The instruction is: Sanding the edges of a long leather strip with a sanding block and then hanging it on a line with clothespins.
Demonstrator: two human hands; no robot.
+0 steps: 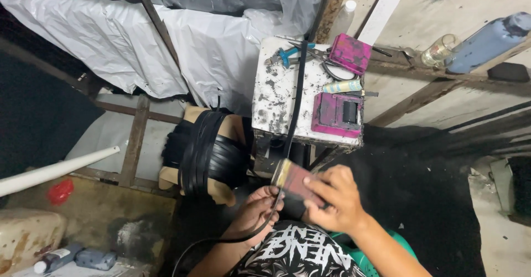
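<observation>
**Hands working a black strap at a stained block**

The right hand [334,199] is closing its fingers over the top of a small reddish block [296,182], gripping it from the right side. The left hand [255,208] is curling around a thin black strap [295,105] just below the block, fingers bent tight on it; the strap may be passing under the block's near edge, though the fingers are hiding that spot. From the hands the strap is running up across a white stand [276,94] toward the wall, and its other end is looping down past the left wrist to the bottom of the view.

On the stand, just beyond the hands, a pink-stained box [337,114] is sitting at the near right corner. A small roll [343,86] is lying behind it, and a second pink box [350,53] is leaning at the back. Blue-handled pliers [287,56] are resting at the stand's far left edge.

To the left of the stand, a bundle of black straps [207,150] is hanging wrapped around a tan form. Grey plastic sheeting [110,34] is draping behind it. On the ledge at upper right, a glass jar [438,50] is lying beside a blue bottle [487,42].
</observation>
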